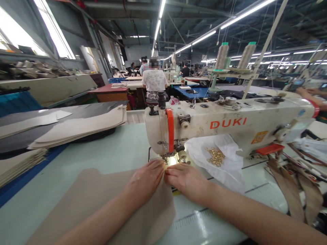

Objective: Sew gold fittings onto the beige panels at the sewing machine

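Observation:
A beige fabric panel (pixel 94 190) lies flat on the pale green bed of a sewing machine (pixel 196 122), its upper edge running up to the lit needle area. My left hand (pixel 149 177) rests on that edge, fingers pressed together just in front of the presser foot. Close against it, my right hand (pixel 187 180) pinches the panel's edge near the needle. The fingertips of both hands almost meet, and they hide the stitching spot. Beside my right hand, a white cloth (pixel 230 170) holds a heap of small gold metal rings (pixel 216 157).
Stacked beige panels (pixel 84 127) lie at the left over dark material. Brown straps (pixel 286 187) hang at the right near a red lever (pixel 269 149). Thread cones (pixel 222 56) stand behind the machine. A person (pixel 155 81) sits further ahead, back turned.

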